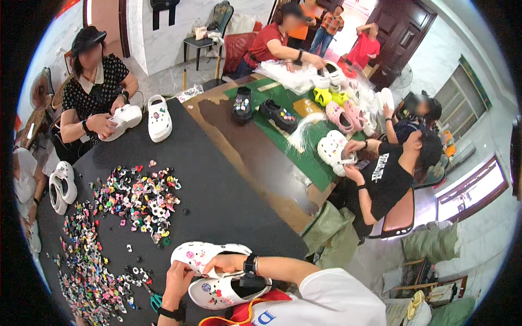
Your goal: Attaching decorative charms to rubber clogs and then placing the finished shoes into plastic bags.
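Observation:
Two white clogs with colourful charms lie side by side on the black tabletop in front of me. On the farther clog [187, 252], my left hand [176, 277] grips the toe edge with bent fingers. My right hand [224, 264] reaches over that same clog from the right, its fingers closed at the upper near the opening. Whether a small charm is between the fingers is too small to tell. Just below my hands sits the nearer clog [213, 298], touched by neither hand as far as I can see. Teal-handled scissors [155, 300] lie beside my left wrist.
Loose shoe charms [138, 201] spread over the left of the black table [228, 190]. A white clog pair [63, 187] stands at its left edge, a single clog [160, 119] at the far side. Co-workers handle clogs around a green-matted table [304, 155] holding black, pink and yellow-green clogs.

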